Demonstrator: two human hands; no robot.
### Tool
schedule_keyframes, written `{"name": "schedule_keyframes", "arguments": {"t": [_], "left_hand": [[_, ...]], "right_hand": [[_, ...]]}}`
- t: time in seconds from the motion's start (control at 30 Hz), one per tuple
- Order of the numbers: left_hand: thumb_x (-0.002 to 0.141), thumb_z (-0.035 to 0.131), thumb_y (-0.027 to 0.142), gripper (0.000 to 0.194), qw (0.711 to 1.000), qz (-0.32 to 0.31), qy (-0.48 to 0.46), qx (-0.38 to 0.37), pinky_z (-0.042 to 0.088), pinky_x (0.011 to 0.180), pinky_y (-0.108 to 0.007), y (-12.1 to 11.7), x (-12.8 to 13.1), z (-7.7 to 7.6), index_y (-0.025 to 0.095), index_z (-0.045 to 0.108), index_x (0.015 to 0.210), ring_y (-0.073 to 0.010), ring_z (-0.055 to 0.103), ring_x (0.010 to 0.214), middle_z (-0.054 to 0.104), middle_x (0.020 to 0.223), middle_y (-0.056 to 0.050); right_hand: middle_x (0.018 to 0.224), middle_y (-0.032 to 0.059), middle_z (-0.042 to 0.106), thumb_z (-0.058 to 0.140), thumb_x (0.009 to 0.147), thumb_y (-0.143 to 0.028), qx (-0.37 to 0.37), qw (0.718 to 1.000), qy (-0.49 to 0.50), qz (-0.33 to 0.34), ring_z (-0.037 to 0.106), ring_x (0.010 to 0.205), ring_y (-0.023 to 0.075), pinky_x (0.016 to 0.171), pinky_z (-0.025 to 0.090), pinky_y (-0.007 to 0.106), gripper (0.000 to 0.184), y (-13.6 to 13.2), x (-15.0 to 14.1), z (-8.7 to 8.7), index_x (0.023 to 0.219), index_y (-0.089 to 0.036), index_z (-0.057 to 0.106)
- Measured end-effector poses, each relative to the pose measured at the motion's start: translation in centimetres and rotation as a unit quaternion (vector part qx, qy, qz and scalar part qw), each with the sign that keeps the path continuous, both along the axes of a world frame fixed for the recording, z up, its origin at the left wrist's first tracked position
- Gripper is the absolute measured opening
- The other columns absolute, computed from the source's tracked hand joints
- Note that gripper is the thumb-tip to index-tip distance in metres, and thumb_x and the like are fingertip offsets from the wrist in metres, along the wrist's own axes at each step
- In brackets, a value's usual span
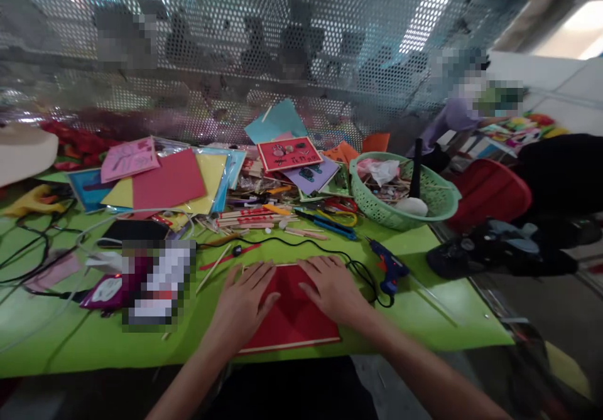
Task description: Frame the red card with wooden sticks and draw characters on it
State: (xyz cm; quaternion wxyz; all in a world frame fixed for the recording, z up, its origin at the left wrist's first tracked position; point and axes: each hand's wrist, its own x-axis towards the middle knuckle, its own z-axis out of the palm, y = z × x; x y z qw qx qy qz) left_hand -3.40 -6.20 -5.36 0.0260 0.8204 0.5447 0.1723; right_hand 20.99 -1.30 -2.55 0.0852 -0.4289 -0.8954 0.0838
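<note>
A red sheet of card [292, 319] lies on the green table [424, 307] right in front of me. My left hand [245, 304] rests flat on its left part, fingers stretched out toward the far edge. On its right part lies my right hand [332, 288], also flat with fingers spread. Neither hand holds anything. A thin wooden stick runs along the card's far edge, and another along its near edge.
A blue glue gun [389, 269] with a black cable lies right of the card. Behind are wooden sticks [249, 219], coloured sheets [169, 181], decorated cards [289, 153] and a green basket [405, 191]. Cables and packets lie at left. A perforated screen [264, 56] backs the table. Another person [471, 112] sits at far right.
</note>
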Motion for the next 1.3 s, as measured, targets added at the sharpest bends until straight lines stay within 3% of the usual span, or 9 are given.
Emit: {"name": "schedule_keyframes", "arguments": {"t": [0.2, 0.4, 0.53, 1.03, 1.3], "left_hand": [[0.104, 0.048, 0.038, 0.041, 1.0, -0.027, -0.003, -0.008, 0.04, 0.119, -0.052, 0.9, 0.6, -0.3, 0.025, 0.063, 0.14, -0.026, 0.063, 0.131, 0.064, 0.144, -0.008], [0.105, 0.046, 0.037, 0.047, 0.999, -0.028, 0.015, -0.028, 0.045, 0.116, -0.054, 1.0, 0.0, -1.0, 0.027, 0.053, 0.15, -0.0259, 0.061, 0.134, 0.061, 0.148, -0.007], [0.104, 0.046, 0.037, 0.046, 0.999, -0.033, 0.024, -0.02, 0.049, 0.114, -0.051, 1.1, -0.5, -1.3, 0.03, 0.054, 0.149, -0.025, 0.062, 0.132, 0.062, 0.147, -0.005], [0.102, 0.047, 0.03, 0.046, 0.999, -0.024, 0.027, -0.017, 0.049, 0.114, -0.053, 1.0, -1.1, -1.7, 0.032, 0.056, 0.148, -0.0255, 0.061, 0.134, 0.061, 0.147, -0.006], [0.103, 0.048, 0.03, 0.047, 0.998, -0.033, 0.035, 0.041, 0.05, 0.113, -0.045, 0.9, -1.5, -2.8, 0.031, 0.054, 0.15, -0.0227, 0.061, 0.133, 0.062, 0.146, -0.006]], "right_hand": [[0.129, 0.0121, 0.068, 0.057, 0.101, -0.035, -0.012, 1.0, 0.021, 0.002, 0.06, 0.119, 0.0301, 0.104, 0.042, 0.049, 0.043, -0.1, -0.6, 0.0, 0.142, -0.02, 0.059], [0.133, 0.0114, 0.067, 0.062, 0.098, -0.034, -0.023, 0.998, 0.051, -0.003, 0.059, 0.121, 0.0309, 0.106, 0.042, 0.05, 0.047, -0.4, -0.4, -0.5, 0.143, -0.021, 0.057], [0.13, 0.0111, 0.068, 0.061, 0.099, -0.034, -0.027, 0.998, 0.064, -0.005, 0.059, 0.12, 0.0316, 0.106, 0.044, 0.052, 0.045, -0.2, -0.5, -0.8, 0.142, -0.022, 0.059], [0.131, 0.0105, 0.068, 0.062, 0.098, -0.032, -0.045, 0.994, 0.095, -0.011, 0.059, 0.122, 0.03, 0.108, 0.044, 0.051, 0.044, -0.1, 0.0, -0.5, 0.14, -0.02, 0.062], [0.132, 0.0107, 0.067, 0.061, 0.099, -0.035, -0.052, 0.994, 0.101, -0.006, 0.059, 0.122, 0.0294, 0.109, 0.042, 0.05, 0.043, 0.1, 0.2, -0.8, 0.14, -0.022, 0.062]]}}
